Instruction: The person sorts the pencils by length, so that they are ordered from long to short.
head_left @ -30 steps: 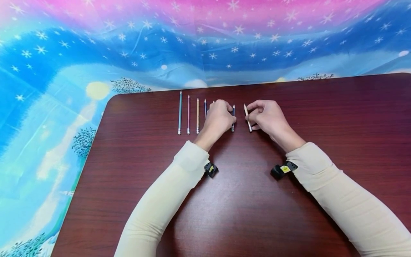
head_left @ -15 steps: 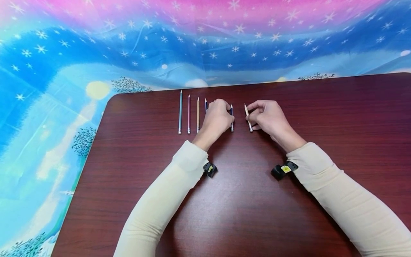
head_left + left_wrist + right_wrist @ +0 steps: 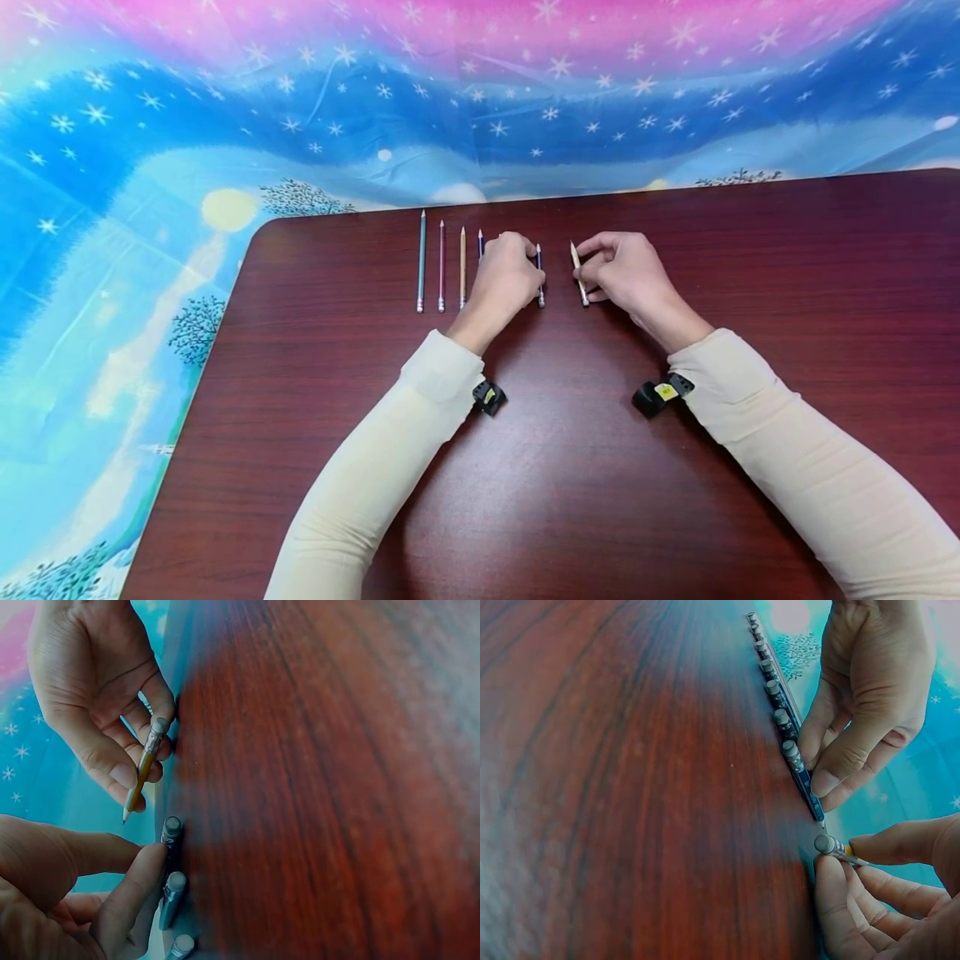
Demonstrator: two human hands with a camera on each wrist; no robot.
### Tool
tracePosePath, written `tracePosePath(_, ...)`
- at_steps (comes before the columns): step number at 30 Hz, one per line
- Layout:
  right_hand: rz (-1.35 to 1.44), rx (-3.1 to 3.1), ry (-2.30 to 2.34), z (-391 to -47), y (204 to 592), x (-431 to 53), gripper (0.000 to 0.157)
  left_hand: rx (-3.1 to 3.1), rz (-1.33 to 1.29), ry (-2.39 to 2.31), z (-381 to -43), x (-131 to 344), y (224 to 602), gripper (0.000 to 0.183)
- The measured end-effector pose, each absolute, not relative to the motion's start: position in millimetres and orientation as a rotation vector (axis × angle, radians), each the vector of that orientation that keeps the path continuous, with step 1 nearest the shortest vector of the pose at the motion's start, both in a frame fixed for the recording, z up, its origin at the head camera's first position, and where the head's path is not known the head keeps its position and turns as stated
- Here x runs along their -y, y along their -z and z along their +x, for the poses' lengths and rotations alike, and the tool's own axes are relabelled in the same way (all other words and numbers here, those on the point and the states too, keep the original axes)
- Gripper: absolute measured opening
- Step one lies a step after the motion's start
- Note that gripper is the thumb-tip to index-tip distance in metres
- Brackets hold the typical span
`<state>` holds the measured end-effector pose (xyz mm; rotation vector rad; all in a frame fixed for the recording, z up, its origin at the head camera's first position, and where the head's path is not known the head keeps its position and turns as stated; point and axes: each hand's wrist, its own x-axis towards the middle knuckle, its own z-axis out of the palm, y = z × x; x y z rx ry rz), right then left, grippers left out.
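My left hand (image 3: 504,277) pinches a dark blue pencil (image 3: 540,279) between thumb and finger at the right end of a row on the table. In the right wrist view this dark blue pencil (image 3: 802,780) lies beside its neighbours, eraser end toward me. My right hand (image 3: 626,271) holds a short yellow pencil (image 3: 580,275), tip pointing away and slightly left, a small gap to the right of the blue one. The left wrist view shows the yellow pencil (image 3: 142,769) between thumb and fingers of that hand. The left hand hides part of the row in the head view.
To the left stand out a teal pencil (image 3: 422,262), a pink pencil (image 3: 441,267) and a natural-wood pencil (image 3: 462,267), roughly parallel. Another dark blue pencil (image 3: 481,242) is partly covered. The dark red wooden table (image 3: 570,467) ends at a snowflake-patterned cloth (image 3: 420,108).
My left hand has shifted slightly left, bringing the dark blue pencil nearer the row. The right hand and the yellow pencil have hardly moved.
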<state>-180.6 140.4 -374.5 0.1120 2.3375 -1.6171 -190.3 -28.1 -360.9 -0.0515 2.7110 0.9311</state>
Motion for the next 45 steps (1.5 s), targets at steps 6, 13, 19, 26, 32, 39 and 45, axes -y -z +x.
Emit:
tracePosePath(6, 0.132, -2.332, 1.629, -181, 375, -140, 0.034, -2.654, -0.069, -0.982, -191, 29, 361, 0.036)
tracePosePath(13, 0.127, -2.35, 1.617, -182, 375, -139, 0.034, -2.633, -0.082, -1.052, -190, 31, 362, 0.036)
tracePosePath(19, 0.135, -2.344, 1.62, -184, 375, -137, 0.034, -2.624, -0.126, -1.054, -190, 31, 363, 0.034)
tracePosePath(26, 0.164, -2.35, 1.624, -186, 374, -132, 0.033, -2.627, -0.14, -1.043, -190, 30, 363, 0.031)
tracePosePath(32, 0.194, -2.344, 1.624, -188, 375, -128, 0.032, -2.595, -0.16, -1.083, -191, 31, 364, 0.032)
tracePosePath(39, 0.216, -2.346, 1.641, -191, 377, -123, 0.03, -2.572, -0.174, -1.13, -191, 31, 365, 0.032)
tracePosePath(45, 0.237, -2.355, 1.627, -193, 378, -119, 0.028, -2.583, -0.164, -1.134, -191, 32, 365, 0.032)
